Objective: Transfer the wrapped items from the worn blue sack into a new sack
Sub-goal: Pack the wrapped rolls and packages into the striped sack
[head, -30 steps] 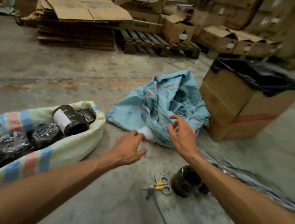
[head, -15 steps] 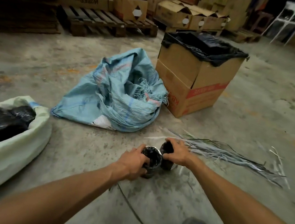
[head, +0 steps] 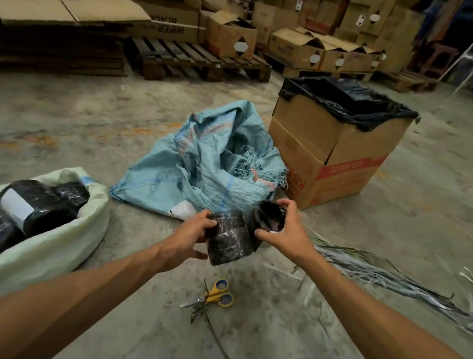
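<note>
From the head camera, your left hand (head: 188, 239) grips a black plastic-wrapped roll (head: 228, 243), fingers curled over its top and thumb underneath. Your right hand (head: 283, 230) clamps a second, smaller black wrapped roll (head: 269, 218) between fingers on top and thumb below. Both rolls are lifted off the grey concrete floor (head: 369, 219) and touch each other, just in front of the crumpled, frayed worn blue woven sack (head: 208, 165). At your left lies the pale green woven sack with blue stripes (head: 52, 243), its mouth open, with several black wrapped rolls (head: 38, 205) inside. Yellow-handled scissors (head: 215, 295) lie on the floor below your hands. A brown cardboard box lined with a black plastic bag (head: 332, 147) stands just beside the blue sack. Loose grey plastic strips (head: 378, 272) lie at your right.
</note>
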